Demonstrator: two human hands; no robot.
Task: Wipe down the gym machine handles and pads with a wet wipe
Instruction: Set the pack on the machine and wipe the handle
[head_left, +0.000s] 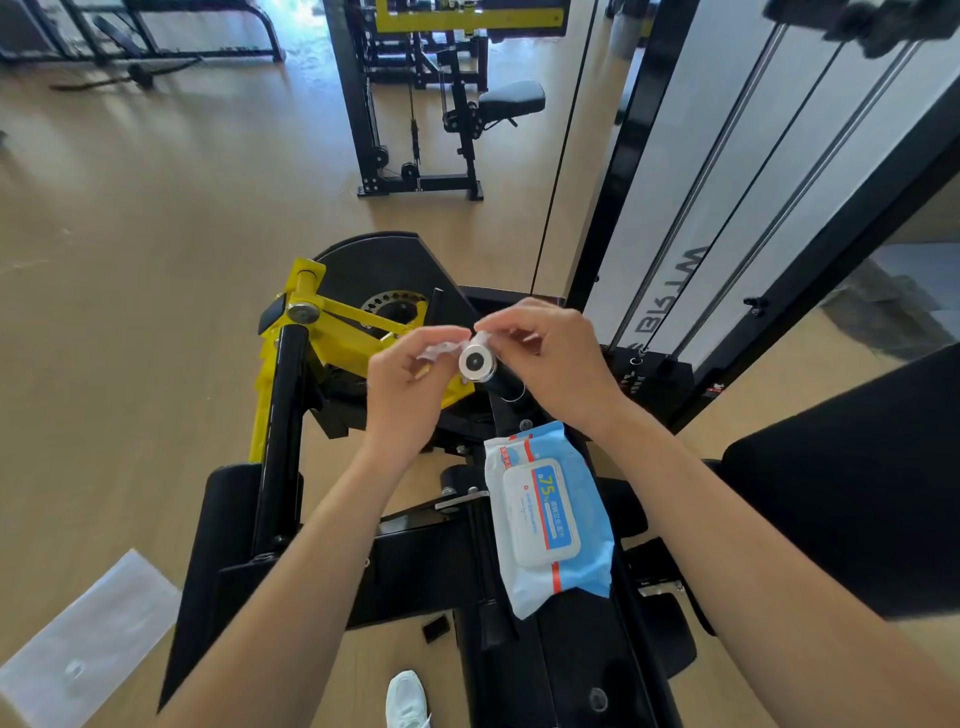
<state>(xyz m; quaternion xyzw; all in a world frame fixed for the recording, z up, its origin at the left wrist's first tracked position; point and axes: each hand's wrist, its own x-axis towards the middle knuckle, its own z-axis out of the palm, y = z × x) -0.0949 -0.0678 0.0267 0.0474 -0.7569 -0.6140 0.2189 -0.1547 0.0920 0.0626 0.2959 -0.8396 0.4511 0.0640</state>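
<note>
i'm holding a wet wipe (441, 349) at the chrome-capped end of the machine handle (474, 362).
my left hand (410, 384) and right hand (550, 358) are each pinching an edge of it. it's looking thin, limp and damp, probably clinging and tearing if tugged, so i'm judging the edges the safest hold. the wipe pack (550, 519) is lying just below.

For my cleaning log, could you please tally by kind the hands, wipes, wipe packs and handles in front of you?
hands: 2, left hand and right hand
wet wipe: 1, pinched by both hands
wipe pack: 1
handle: 1
total: 5
</note>
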